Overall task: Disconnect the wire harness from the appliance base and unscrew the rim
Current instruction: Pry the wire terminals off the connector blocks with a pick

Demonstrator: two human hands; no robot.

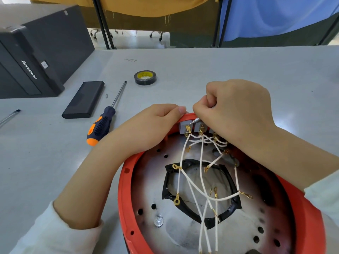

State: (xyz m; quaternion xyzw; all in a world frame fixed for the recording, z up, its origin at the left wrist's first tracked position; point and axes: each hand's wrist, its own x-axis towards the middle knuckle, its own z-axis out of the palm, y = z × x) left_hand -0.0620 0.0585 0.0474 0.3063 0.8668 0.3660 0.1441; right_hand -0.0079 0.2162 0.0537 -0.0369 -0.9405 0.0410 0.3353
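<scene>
The upturned appliance base (pixel 152 182) with its orange rim (pixel 123 191) lies in front of me. White harness wires (pixel 190 186) with gold ring terminals run loosely across its metal bottom up to grey connector blocks (pixel 185 127) at the far rim. My left hand (pixel 146 129) grips the far rim beside the blocks. My right hand (pixel 236 110) is curled into a fist over the blocks and pinches a thin metal piece (pixel 196 119) at the connectors. What exactly that piece is stays hidden under the fingers.
An orange-and-black screwdriver (pixel 104 121) lies left of the base. Beside it are a black flat case (pixel 84 99), a small loose screw (pixel 107 95) and a roll of black tape (pixel 145 77). A black computer case (pixel 34 52) stands far left.
</scene>
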